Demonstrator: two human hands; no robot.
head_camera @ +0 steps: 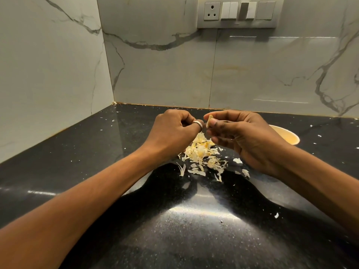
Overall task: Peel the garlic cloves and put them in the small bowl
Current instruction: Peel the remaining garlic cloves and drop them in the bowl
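Site: kitchen | black speckled polished stone countertop (77,152) set in a corner | white grey-veined marble-look wall tiles (165,74) | grey wall panel of socket and switches (237,13) | pale papery garlic skins (202,152) heaped on counter

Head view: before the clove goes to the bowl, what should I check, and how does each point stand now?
1. Grip: right hand pinches pale garlic clove: ok.
2. Peeling: clove fully bare: cannot tell, fingers cover part.
3. Target: small cream bowl upright, just right of that hand: ok.
4. Bowl's inside: cannot tell, the hand hides most.
5. Release: left hand clear of clove: cannot tell, its curled fingers sit close.
6. Waste: papery peel pile on black speckled counter, apart from bowl: ok.
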